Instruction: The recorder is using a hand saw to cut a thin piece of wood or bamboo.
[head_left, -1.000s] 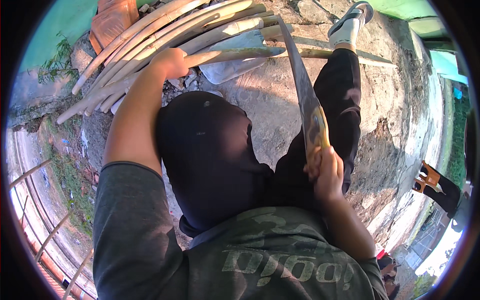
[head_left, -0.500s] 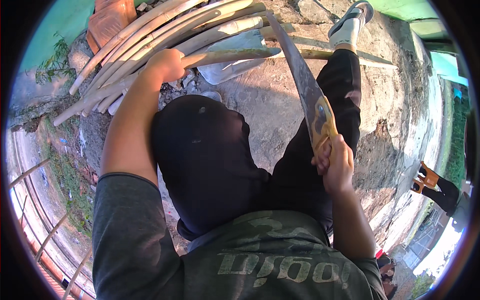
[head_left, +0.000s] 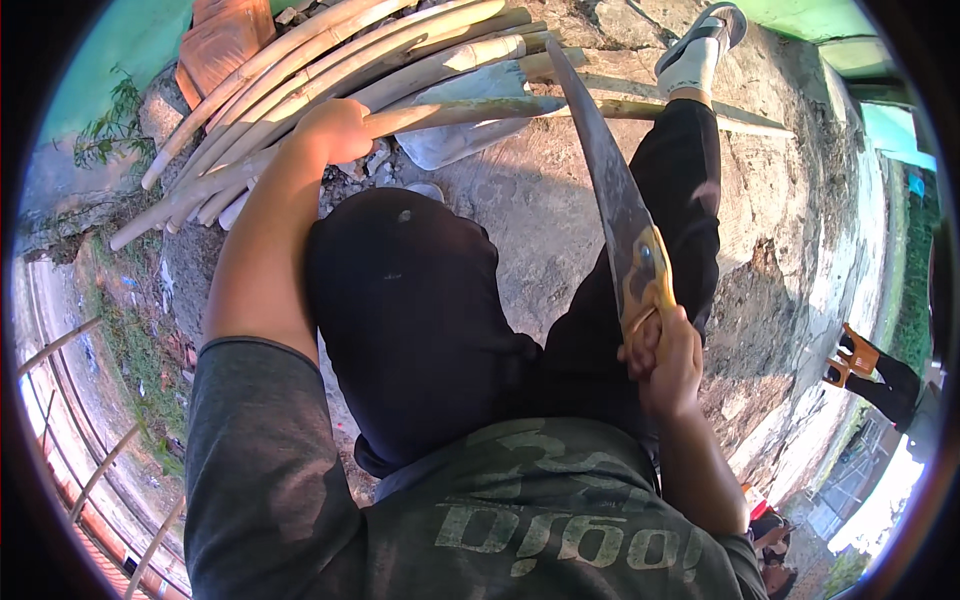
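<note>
Remotely, I see the right hand (head_left: 668, 357) gripping one saw (head_left: 602, 160) (lengthwise forward, tip leftward), left hand (head_left: 338, 131) clasping one crosswise pole (head_left: 445, 114).

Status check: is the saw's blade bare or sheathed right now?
Bare: its grey blade shows uncovered from the yellow handle in the right hand to the tip, crossing the bamboo pole in the view.

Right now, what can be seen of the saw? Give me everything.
The saw has a long, grey, metal-looking blade, streaked and narrowing toward its far tip. The yellow-brown, wooden-looking handle, with a round fastener showing, is gripped in the right hand. The blade points away from the person, leaning left, and in this view meets the pale pole held in the left hand; whether it has cut in is too small to tell.
</note>
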